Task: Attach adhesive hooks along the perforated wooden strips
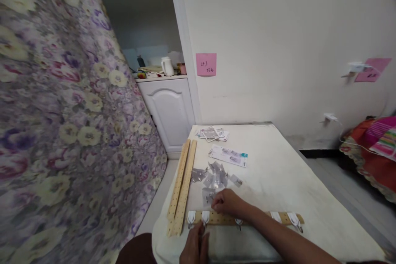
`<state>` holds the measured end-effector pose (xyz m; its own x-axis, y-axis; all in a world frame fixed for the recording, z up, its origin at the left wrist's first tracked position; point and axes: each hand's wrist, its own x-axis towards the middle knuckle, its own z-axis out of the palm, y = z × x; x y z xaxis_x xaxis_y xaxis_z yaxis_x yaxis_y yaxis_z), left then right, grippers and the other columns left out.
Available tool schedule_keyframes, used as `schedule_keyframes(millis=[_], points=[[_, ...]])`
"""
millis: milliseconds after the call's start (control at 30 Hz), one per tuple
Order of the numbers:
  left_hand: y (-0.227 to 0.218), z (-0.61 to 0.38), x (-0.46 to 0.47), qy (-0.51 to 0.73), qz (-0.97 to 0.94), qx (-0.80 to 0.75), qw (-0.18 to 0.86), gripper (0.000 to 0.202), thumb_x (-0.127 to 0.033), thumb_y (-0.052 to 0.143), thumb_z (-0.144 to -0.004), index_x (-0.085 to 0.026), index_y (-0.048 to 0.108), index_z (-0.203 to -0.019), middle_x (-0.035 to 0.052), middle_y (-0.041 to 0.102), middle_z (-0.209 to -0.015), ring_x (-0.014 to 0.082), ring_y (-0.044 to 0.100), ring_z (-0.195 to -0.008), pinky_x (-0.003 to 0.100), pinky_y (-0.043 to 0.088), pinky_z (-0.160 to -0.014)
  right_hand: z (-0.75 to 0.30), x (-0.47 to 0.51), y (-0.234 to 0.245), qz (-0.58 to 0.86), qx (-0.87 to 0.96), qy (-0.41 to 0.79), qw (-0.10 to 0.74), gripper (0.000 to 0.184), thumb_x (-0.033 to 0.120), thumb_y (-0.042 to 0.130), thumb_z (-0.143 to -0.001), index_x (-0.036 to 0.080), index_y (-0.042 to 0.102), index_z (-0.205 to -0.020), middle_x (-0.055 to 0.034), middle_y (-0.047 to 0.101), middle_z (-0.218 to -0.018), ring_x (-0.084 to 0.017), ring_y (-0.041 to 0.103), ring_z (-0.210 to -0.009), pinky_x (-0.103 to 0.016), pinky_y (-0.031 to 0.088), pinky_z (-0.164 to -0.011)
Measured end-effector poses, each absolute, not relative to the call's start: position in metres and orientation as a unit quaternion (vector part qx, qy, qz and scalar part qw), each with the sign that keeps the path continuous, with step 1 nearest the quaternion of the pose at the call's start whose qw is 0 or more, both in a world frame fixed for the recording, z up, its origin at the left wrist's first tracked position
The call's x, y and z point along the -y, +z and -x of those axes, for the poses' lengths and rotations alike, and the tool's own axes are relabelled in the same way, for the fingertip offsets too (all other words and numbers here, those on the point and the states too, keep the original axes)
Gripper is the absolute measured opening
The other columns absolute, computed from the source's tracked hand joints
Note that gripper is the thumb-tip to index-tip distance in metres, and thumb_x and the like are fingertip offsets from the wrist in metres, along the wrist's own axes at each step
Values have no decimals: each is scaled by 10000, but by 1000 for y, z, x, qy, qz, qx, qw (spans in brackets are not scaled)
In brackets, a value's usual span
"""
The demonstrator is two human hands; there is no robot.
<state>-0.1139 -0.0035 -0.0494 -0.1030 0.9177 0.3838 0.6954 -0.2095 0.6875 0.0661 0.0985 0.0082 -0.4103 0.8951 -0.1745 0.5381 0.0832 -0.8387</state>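
Observation:
A perforated wooden strip (225, 218) lies across the near end of the white table (278, 173), with several white adhesive hooks (294, 219) stuck along it. My left hand (195, 245) rests at the strip's left part, fingers together on a hook (205, 217). My right hand (228, 203) reaches across the strip, fingers curled and pinched at a small clear hook piece (208, 195). Just beyond it lies a pile of loose clear hooks (215, 175).
Two more perforated wooden strips (183, 183) lie side by side along the table's left edge. Printed packaging cards (228, 155) and torn wrappers (212, 133) sit farther back. A floral curtain (62, 111) hangs at left; a white cabinet (168, 109) and wall with pink notes stand behind.

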Motion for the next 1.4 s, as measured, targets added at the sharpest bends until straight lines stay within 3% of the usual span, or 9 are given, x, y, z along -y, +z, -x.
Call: schedule_keyframes(millis=[100, 267, 400, 667, 900, 1100, 1400], points=[[-53, 116, -5, 392, -709, -578, 102, 358, -427, 453, -885, -186, 597, -1107, 99, 725, -1030, 201, 697, -924, 304, 578, -784, -57, -101, 6, 531, 714, 427, 163, 188, 151, 597, -654, 182, 755, -750, 8, 714, -618, -130, 618, -579, -182, 405, -531], [-58, 117, -10, 393, -728, -558, 60, 273, -348, 473, -890, -186, 624, -1051, 83, 737, -962, 182, 704, -899, 274, 579, -780, -48, -103, 6, 557, 715, 408, 113, 147, 243, 639, -676, 220, 757, -761, 7, 688, -530, -135, 616, -507, -198, 417, -519], [-56, 114, -10, 388, -725, -564, 74, 264, -337, 455, -896, -188, 634, -1021, 85, 735, -949, 184, 702, -890, 288, 583, -774, -40, -104, 4, 557, 717, 408, 96, 147, 235, 641, -678, 217, 756, -768, -14, 714, -575, -148, 652, -572, -196, 437, -547], [-40, 100, -5, 389, -708, -574, 134, 250, -302, 462, -887, -204, 654, -1014, 69, 733, -959, 184, 693, -902, 280, 569, -786, -47, -102, 4, 551, 722, 411, 79, 178, 217, 583, -703, 205, 748, -770, 1, 712, -563, -130, 631, -496, -179, 427, -471], [-27, 95, -3, 420, -659, -589, 204, 212, -281, 504, -862, -206, 669, -974, 49, 736, -918, 179, 692, -859, 266, 555, -764, -48, -104, 9, 556, 745, 362, 65, 170, 199, 584, -698, 192, 749, -736, -36, 732, -613, -144, 660, -568, -178, 423, -503], [-30, 96, -8, 427, -661, -581, 206, 196, -298, 527, -848, -206, 679, -930, 52, 739, -894, 192, 694, -836, 279, 558, -746, -46, -98, 16, 574, 768, 278, 56, 225, 182, 566, -681, 181, 756, -802, -94, 758, -839, -210, 678, -777, -234, 430, -626], [-40, 99, -8, 430, -653, -585, 217, 226, -327, 528, -852, -192, 677, -954, 68, 741, -918, 203, 693, -859, 289, 557, -769, -42, -95, 17, 571, 779, 256, 35, 244, 206, 555, -712, 192, 753, -854, -74, 755, -860, -191, 673, -798, -219, 425, -651]])
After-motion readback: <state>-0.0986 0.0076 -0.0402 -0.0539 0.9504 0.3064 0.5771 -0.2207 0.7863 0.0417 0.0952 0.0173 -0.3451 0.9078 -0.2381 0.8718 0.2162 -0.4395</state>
